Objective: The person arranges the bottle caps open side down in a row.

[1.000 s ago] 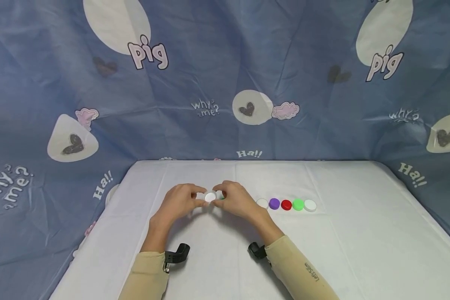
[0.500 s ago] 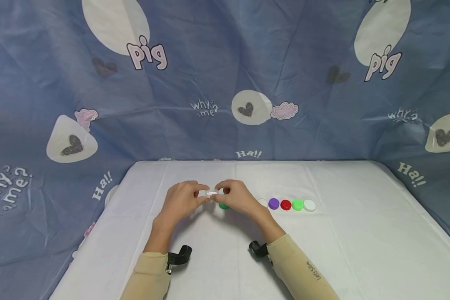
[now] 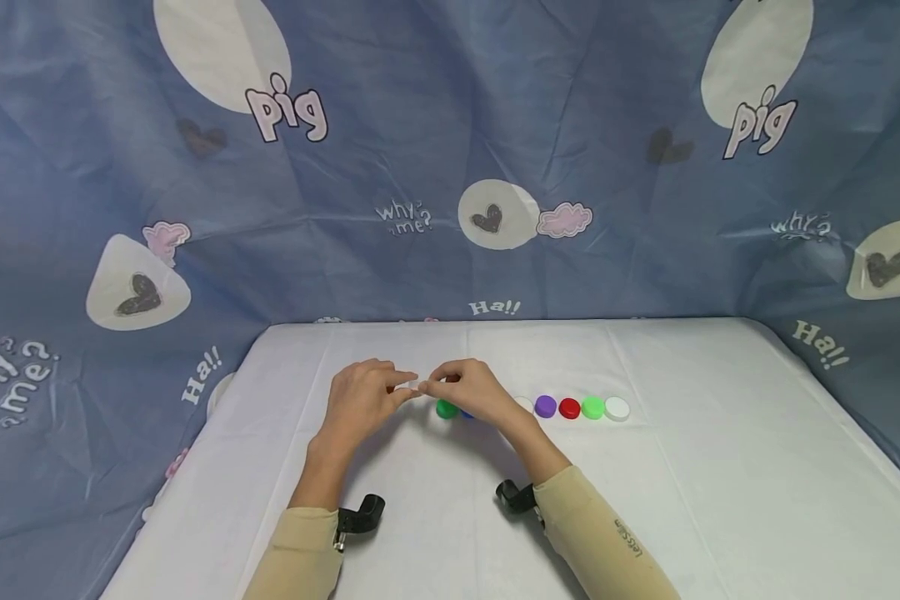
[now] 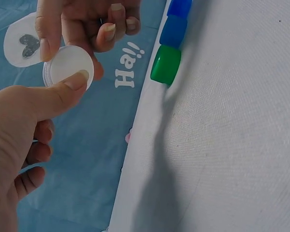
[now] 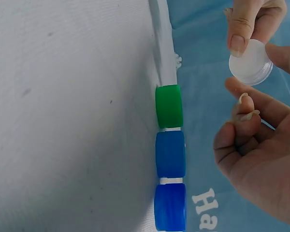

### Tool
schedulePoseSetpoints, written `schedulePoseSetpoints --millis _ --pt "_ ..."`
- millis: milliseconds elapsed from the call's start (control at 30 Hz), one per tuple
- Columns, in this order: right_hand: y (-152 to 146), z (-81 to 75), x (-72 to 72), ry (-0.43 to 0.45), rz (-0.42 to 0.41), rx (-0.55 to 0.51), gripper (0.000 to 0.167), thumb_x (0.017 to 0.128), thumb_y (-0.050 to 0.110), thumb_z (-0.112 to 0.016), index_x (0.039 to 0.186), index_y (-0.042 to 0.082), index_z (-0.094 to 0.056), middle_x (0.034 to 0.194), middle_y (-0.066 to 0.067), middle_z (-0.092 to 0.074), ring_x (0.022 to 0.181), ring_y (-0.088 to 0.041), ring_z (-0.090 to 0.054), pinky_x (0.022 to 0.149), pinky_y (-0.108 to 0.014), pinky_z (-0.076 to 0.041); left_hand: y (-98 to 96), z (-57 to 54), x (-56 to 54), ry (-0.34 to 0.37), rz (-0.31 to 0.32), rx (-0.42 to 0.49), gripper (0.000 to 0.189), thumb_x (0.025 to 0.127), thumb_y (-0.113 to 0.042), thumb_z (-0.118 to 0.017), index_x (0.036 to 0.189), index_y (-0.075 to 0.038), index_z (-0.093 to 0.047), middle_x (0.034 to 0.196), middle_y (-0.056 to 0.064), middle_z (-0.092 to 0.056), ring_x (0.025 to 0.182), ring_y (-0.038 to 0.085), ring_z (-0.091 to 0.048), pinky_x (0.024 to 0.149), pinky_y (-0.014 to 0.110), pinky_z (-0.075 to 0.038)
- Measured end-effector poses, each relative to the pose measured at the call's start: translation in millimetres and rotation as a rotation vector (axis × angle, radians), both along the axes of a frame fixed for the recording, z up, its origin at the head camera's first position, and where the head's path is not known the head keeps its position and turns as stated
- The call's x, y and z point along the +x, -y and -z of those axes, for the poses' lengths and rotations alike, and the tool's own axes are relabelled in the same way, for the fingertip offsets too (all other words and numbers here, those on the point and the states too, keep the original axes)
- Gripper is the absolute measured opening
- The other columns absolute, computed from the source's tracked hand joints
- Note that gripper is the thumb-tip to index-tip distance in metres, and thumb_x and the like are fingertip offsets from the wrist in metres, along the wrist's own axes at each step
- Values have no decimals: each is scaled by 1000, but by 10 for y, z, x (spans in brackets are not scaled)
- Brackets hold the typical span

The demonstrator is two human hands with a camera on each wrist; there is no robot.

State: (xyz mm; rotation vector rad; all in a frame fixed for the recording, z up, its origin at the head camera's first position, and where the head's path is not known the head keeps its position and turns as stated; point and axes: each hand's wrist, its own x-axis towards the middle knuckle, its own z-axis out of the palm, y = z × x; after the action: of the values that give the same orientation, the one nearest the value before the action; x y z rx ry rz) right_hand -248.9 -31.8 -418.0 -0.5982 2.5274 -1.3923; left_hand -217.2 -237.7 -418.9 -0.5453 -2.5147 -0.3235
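Both hands meet above the table around a round white bottle cap point(image 4: 67, 62), which stands tilted on edge. My left hand point(image 3: 360, 396) pinches it, the thumb flat across its face. From the other side my right hand point(image 3: 476, 392) holds the rim between thumb and index finger, its other fingers curled in. In the right wrist view the cap point(image 5: 250, 60) shows a ridged, translucent side. Beneath the hands, a green cap point(image 5: 169, 106) lies in line with a blue cap point(image 5: 170, 154) and a brighter blue cap point(image 5: 170, 207). The right hand hides part of this row in the head view.
The row continues rightward with a partly hidden white cap point(image 3: 523, 403), a purple cap point(image 3: 545, 407), a red cap point(image 3: 569, 408), a light green cap point(image 3: 592, 407) and another white cap point(image 3: 617, 408). A white cloth point(image 3: 720, 483) covers the table; a printed blue curtain point(image 3: 390, 275) hangs behind.
The held cap has turned from facing upward to nearly edge-on in the head view. The right hand's fingertips have shifted slightly left, and the green cap and a bit of blue now show below it.
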Motion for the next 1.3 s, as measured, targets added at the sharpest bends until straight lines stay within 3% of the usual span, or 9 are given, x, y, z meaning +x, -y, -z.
schedulePoseSetpoints --millis 200,433,633,833,1033,1167,1300 --pt "18 10 -1 -43 26 -7 37 89 50 -69 104 18 -78 105 1 -72 90 -13 -63 80 -33 -52 11 21 12 88 -35 44 23 81 -37 -81 102 -28 -81 69 -9 -67 60 6 -53 53 25 -43" --pt "38 31 -32 -289 24 -48 29 89 39 -73 107 17 -78 74 0 -55 65 -13 -45 61 -25 -39 -2 10 13 305 -110 234 31 86 -51 -71 110 -32 -77 102 -6 -76 78 10 -64 68 34 -50" --pt "46 51 -31 -370 73 -82 17 88 26 -76 99 13 -79 69 2 -51 62 -12 -43 57 -22 -35 -29 -6 25 396 -99 304 20 90 -46 -70 103 -33 -78 91 -8 -73 68 8 -57 62 30 -44" --pt "40 68 -53 -350 82 -100 14 88 22 -76 94 9 -79 75 0 -61 65 -11 -47 59 -22 -40 -46 -5 17 438 -92 310 12 89 -46 -71 91 -35 -75 72 -10 -64 61 11 -52 58 30 -39" --pt "4 73 -63 -213 66 -143 15 89 23 -75 93 10 -80 86 -2 -71 75 -11 -60 67 -26 -51 -57 6 25 439 -85 252 15 83 -46 -78 90 -33 -76 66 -8 -55 59 11 -47 56 29 -36" --pt "-25 55 -64 -133 51 -158 16 90 24 -73 94 10 -80 93 -3 -74 81 -13 -64 73 -29 -53 -56 17 22 392 -70 194 18 81 -47 -79 90 -31 -77 66 -9 -53 58 9 -45 55 28 -34" --pt "-52 25 -73 -70 64 -192 18 91 25 -72 95 9 -80 98 -6 -75 88 -15 -66 79 -30 -53 -57 24 10 274 -42 166 26 79 -49 -79 98 -31 -78 64 -11 -50 57 7 -42 55 26 -33"
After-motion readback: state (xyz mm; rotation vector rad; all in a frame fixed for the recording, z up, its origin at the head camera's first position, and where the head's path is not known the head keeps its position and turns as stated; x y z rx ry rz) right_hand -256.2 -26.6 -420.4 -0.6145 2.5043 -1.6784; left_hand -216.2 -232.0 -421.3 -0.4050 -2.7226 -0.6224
